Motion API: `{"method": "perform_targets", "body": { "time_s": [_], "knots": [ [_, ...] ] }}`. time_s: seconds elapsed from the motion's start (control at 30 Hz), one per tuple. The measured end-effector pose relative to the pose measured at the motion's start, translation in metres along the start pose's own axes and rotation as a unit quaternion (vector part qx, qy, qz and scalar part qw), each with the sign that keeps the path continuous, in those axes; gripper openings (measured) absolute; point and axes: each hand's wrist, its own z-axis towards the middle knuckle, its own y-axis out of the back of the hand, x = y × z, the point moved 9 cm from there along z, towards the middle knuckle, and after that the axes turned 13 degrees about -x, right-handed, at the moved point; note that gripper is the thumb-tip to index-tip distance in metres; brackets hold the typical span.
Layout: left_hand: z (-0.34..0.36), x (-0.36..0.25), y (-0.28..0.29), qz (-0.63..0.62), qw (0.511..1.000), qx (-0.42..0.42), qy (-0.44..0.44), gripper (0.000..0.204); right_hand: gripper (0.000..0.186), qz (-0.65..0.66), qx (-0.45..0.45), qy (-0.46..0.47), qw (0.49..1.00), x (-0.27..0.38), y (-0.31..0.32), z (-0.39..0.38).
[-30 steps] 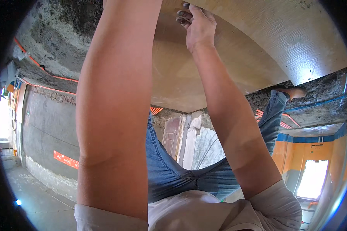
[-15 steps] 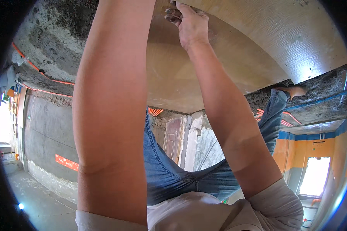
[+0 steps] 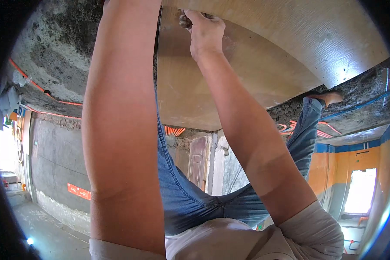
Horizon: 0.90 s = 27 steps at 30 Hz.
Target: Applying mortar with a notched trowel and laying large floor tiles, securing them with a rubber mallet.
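My right hand (image 3: 208,34) is closed at the seam between two smooth tan boards, its fingers curled and their tips dark with dirt. What it grips, if anything, is hidden. The lower board (image 3: 195,97) lies beneath that hand and forearm. Above it, the upper board (image 3: 299,32) overlaps with a long edge running to the right. My left forearm (image 3: 121,86) reaches straight up past the lower board's left edge. The left hand itself lies beyond the top of the picture.
Rough dark ground (image 3: 60,52) with an orange conduit (image 3: 39,88) borders the boards on the left. More orange pipes (image 3: 174,131) and a blue pipe (image 3: 355,110) run near the boards. My foot (image 3: 333,99) rests beside the right-hand board corner. A grey wall (image 3: 56,151) stands at left.
My right hand has shifted a little left and down in the picture, its fingers more tightly curled. More of the lower board's left edge shows beside my left forearm.
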Motion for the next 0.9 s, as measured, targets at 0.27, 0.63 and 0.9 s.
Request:
{"method": "perform_targets", "body": {
  "time_s": [0.27,0.63,0.9],
  "knots": [
    [-0.008,0.017,-0.024,-0.081,0.856,0.372,0.35,0.064,0.011,0.052,-0.049,0.012,0.997,0.001,-0.005,-0.005],
    [0.073,0.034,-0.027,-0.054,0.993,0.101,-0.026,0.072,0.011,0.033,-0.115,0.032,0.992,-0.001,-0.002,-0.006],
    [0.101,0.039,-0.03,-0.052,0.991,0.106,-0.058,0.079,0.017,0.015,-0.142,-0.038,0.989,-0.011,-0.003,-0.004]
  ]
}}
